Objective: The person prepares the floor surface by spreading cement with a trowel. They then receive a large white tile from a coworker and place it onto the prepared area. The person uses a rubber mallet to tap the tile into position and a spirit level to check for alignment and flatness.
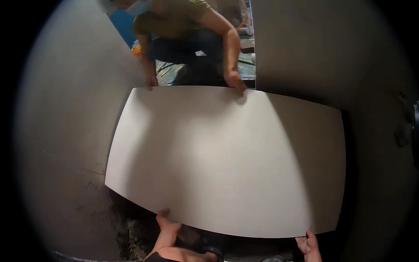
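A large, smooth off-white tile (218, 161) spans the middle of the view, with shadows across both its sides. My left hand (167, 226) grips its near edge left of centre, thumb over the top and the other fingers hidden beneath. Near the right end of the same edge, my right hand (309, 245) is closed on the tile in the same way. Opposite me a crouching person (179, 26) in a mask has one hand (151, 81) at the far left corner and the other hand (235, 82) on the far edge.
Grey walls rise close by on the left (65, 109) and the right (305, 52). Dark, rough mortar (135, 236) shows below the tile's near left edge. Behind the person, a doorway opens onto a littered floor (246, 70), with an orange object (137, 50) at its left.
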Demonstrator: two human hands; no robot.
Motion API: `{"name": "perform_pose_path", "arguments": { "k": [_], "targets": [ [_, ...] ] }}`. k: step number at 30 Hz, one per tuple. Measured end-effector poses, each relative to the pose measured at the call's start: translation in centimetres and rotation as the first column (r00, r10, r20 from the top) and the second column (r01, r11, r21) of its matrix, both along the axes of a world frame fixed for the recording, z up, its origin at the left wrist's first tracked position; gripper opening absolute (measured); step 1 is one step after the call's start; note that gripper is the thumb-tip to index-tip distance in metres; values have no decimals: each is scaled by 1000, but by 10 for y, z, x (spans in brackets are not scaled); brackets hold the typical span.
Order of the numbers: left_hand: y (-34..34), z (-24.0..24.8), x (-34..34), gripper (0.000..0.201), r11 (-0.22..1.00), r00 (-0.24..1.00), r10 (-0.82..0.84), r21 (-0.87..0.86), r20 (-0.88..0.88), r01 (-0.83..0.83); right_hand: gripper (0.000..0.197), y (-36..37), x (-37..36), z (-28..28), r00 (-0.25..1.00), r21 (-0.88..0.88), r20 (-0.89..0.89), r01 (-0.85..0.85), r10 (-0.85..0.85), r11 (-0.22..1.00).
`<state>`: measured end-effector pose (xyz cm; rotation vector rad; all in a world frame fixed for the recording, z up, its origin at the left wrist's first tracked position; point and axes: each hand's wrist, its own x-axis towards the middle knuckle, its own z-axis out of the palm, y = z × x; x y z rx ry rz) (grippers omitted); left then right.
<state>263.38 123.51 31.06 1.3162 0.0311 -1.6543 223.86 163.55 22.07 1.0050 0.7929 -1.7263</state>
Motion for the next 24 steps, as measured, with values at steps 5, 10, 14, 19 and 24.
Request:
{"name": "perform_pose_path", "arguments": {
  "k": [5, 10, 14, 19, 24],
  "targets": [
    [0, -3, -49, 32, 992, 986, 103, 62, 131, -112, 51, 5, -38, -23, 947, 221, -45, -302, 319, 927],
    [1, -49, -26, 31, 999, 996, 28, 35, 80, -30, 49, 20, -21, -57, 917, 99, -244, -299, 314, 949],
    [11, -69, -44, 32, 994, 1000, 11, 108, 23, -13, 47, 65, -41, -82, 606, 300, -528, -522, 595, 798],
    [11, -60, -56, 38, 993, 998, -36, 117, 43, 31, 43, 59, -59, -64, 773, 301, -360, -433, 522, 850],
    [3, -68, -70, 38, 988, 991, -129, 90, 42, 125, 41, 67, -79, -93, 784, 156, -420, -434, 457, 887]
  ]
}}
